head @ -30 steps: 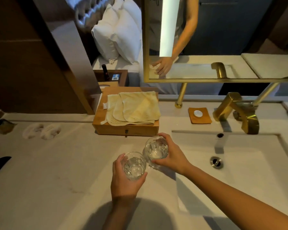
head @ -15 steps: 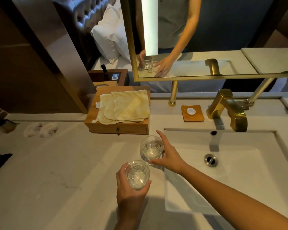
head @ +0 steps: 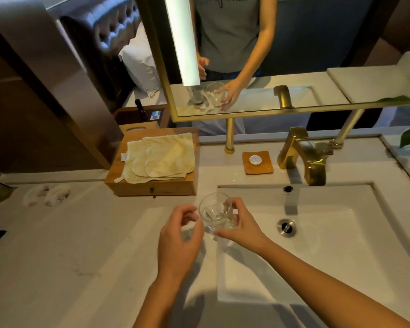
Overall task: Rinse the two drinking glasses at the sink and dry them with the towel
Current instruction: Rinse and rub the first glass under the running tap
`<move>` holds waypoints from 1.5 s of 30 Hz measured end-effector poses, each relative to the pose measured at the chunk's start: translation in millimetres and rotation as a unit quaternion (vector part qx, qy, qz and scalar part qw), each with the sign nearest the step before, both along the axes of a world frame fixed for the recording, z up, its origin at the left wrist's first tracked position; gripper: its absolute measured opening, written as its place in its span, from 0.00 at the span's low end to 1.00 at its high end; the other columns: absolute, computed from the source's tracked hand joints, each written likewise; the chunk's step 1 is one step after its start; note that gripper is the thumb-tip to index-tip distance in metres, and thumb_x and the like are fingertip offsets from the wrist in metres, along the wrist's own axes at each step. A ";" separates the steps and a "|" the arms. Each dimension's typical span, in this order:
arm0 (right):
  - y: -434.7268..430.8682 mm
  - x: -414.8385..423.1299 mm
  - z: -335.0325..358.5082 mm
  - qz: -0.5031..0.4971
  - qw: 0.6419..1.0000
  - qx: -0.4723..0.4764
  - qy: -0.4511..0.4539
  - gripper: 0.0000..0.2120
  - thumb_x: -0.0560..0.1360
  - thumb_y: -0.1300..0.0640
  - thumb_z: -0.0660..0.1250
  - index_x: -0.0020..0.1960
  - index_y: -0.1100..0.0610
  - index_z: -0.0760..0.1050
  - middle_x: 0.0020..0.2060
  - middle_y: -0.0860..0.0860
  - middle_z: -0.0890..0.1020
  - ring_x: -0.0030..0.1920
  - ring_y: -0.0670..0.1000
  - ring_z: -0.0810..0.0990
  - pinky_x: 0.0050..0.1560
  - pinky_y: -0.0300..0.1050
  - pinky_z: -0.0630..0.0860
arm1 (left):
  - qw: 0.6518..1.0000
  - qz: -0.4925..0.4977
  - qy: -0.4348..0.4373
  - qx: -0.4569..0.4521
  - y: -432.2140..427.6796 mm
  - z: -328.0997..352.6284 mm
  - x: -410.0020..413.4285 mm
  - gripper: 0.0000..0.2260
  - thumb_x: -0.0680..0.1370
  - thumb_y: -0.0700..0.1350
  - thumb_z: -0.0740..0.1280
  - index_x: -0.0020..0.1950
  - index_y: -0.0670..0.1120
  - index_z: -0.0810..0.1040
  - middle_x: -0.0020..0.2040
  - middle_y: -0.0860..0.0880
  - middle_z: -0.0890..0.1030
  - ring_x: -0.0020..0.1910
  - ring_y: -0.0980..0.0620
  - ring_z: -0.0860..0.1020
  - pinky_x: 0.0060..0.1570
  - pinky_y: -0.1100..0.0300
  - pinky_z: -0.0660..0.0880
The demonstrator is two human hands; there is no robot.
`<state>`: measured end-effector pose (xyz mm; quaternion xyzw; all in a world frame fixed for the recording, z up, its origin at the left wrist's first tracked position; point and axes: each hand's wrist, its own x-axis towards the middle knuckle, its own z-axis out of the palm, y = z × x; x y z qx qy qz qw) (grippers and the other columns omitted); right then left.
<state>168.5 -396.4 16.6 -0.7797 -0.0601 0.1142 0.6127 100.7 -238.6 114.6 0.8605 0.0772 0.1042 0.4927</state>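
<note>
Right hand [head: 240, 224] clamps one glass [head: 217, 213] at the sink's [head: 388, 233] left edge; left hand [head: 179, 235] hangs empty, fingers apart. Rinsing under the faucet [head: 303, 156] likely comes next.

Arms: both bare from wrist up, no sleeves in view.
Left hand [head: 179, 242]: bare, no ring, no watch.
Right hand [head: 243, 227]: bare, no ring, no watch.
Shirt [head: 227, 31], in mirror: grey, short-sleeved, dark script lettering across chest, cropped at top.
Trousers [head: 223, 74], in mirror: dark.
</note>
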 end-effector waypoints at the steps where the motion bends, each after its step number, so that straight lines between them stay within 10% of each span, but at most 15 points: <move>1: -9.3 -2.4 2.5 -0.010 1.000 0.004 -0.003 0.32 0.61 0.58 0.81 0.57 0.49 0.66 0.55 0.51 0.75 0.52 0.50 0.80 0.44 0.39 0.78 | 0.998 -0.061 0.020 0.019 -11.2 3.2 10.8 0.08 0.74 0.49 0.66 0.52 0.56 0.74 0.46 0.58 0.79 0.48 0.61 0.77 0.50 0.62 0.77; 5: -56.5 -12.7 12.0 -0.022 0.999 -0.022 -0.016 0.32 0.60 0.58 0.80 0.56 0.47 0.67 0.54 0.53 0.72 0.49 0.50 0.78 0.45 0.39 0.78 | 0.943 -0.246 0.158 0.159 -64.8 -16.7 41.9 0.13 0.70 0.56 0.65 0.52 0.54 0.76 0.47 0.56 0.81 0.47 0.56 0.79 0.46 0.57 0.76; 11: -158.6 -25.2 17.2 0.017 0.996 -0.075 0.051 0.24 0.69 0.55 0.77 0.58 0.42 0.70 0.57 0.47 0.74 0.53 0.43 0.77 0.51 0.31 0.75 | 0.924 -0.268 0.225 -0.158 -133.5 -64.2 52.6 0.05 0.75 0.36 0.67 0.48 0.42 0.82 0.45 0.48 0.85 0.46 0.52 0.83 0.48 0.64 0.77; 16: -220.9 7.0 32.8 -0.091 0.988 -0.090 0.083 0.14 0.78 0.56 0.65 0.63 0.54 0.73 0.57 0.51 0.78 0.54 0.49 0.79 0.45 0.34 0.76 | 0.902 -0.217 0.298 -0.225 -161.8 -79.1 57.8 0.06 0.76 0.39 0.66 0.49 0.40 0.82 0.46 0.46 0.86 0.46 0.50 0.83 0.53 0.56 0.76; 23: -246.2 164.7 44.6 -0.181 0.959 -0.219 -0.001 0.22 0.75 0.56 0.67 0.68 0.53 0.68 0.68 0.55 0.67 0.69 0.56 0.64 0.65 0.52 0.66 | 0.889 -0.115 0.320 -0.306 -213.4 -83.1 80.8 0.10 0.79 0.43 0.63 0.55 0.41 0.80 0.50 0.42 0.85 0.43 0.53 0.84 0.41 0.64 0.78; 29: -223.5 184.2 -7.3 -0.235 0.937 -0.258 -0.034 0.12 0.73 0.67 0.62 0.40 0.50 0.72 0.54 0.48 0.69 0.59 0.52 0.64 0.57 0.48 0.68 | 0.900 -0.091 0.326 -0.274 -208.7 -83.7 93.9 0.13 0.81 0.48 0.59 0.54 0.43 0.80 0.48 0.44 0.85 0.42 0.54 0.84 0.41 0.63 0.78; 38: -252.6 187.4 13.1 -0.081 0.965 -0.248 -0.032 0.16 0.73 0.69 0.62 0.35 0.51 0.70 0.53 0.49 0.69 0.57 0.52 0.63 0.59 0.47 0.64 | 0.889 -0.101 0.304 -0.329 -222.3 -84.9 100.7 0.14 0.81 0.48 0.58 0.50 0.49 0.84 0.51 0.46 0.85 0.55 0.47 0.81 0.60 0.54 0.73; 45: -257.7 195.4 19.7 -0.003 0.958 -0.288 -0.020 0.12 0.72 0.69 0.63 0.37 0.53 0.72 0.53 0.50 0.70 0.59 0.54 0.65 0.57 0.47 0.64 | 0.864 -0.103 0.312 -0.380 -223.6 -84.0 105.0 0.13 0.81 0.46 0.58 0.56 0.43 0.80 0.51 0.43 0.85 0.52 0.48 0.82 0.52 0.59 0.76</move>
